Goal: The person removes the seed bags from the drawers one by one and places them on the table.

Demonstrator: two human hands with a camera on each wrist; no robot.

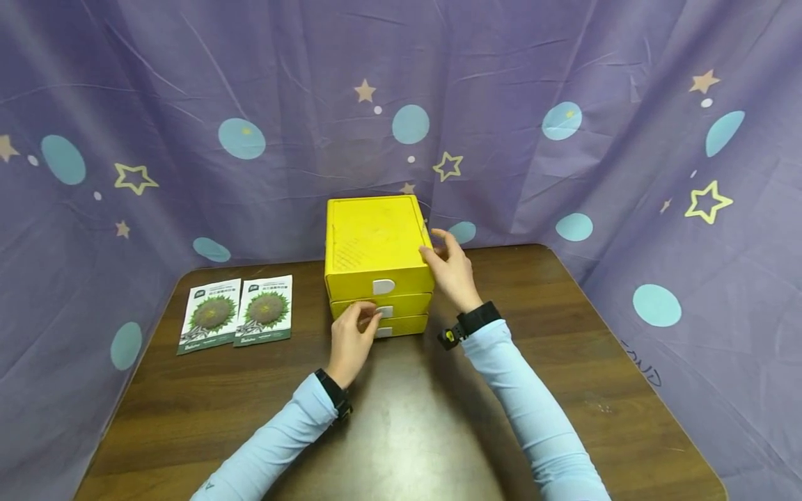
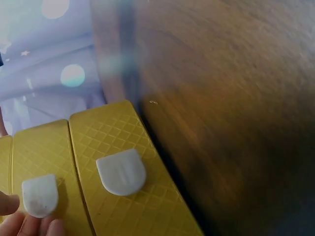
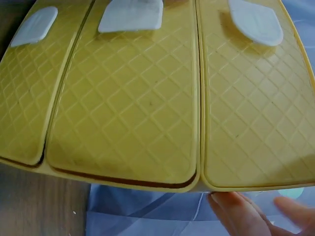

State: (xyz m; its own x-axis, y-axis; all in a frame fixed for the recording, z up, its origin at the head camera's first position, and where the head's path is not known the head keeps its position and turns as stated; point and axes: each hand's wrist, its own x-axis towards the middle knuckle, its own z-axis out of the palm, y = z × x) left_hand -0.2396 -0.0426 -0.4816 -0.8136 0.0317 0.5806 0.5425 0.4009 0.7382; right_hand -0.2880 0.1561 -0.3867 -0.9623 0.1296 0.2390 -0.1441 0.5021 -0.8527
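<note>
In the head view a yellow three-drawer box stands on the table, each drawer front bearing a white handle. My left hand pinches at the middle drawer's handle, its fingertips curled at the edge of the tab. Its grip is partly cut off in the left wrist view. At the upper right side of the box my right hand rests with spread fingers; the thumb touches the edge. Its fingers show beside the drawer fronts in the right wrist view. The bottom drawer's handle is untouched.
Two seed packets with sunflower pictures, a left one and a right one, lie left of the box. The wooden table ends against a purple curtain with stars and blue spots.
</note>
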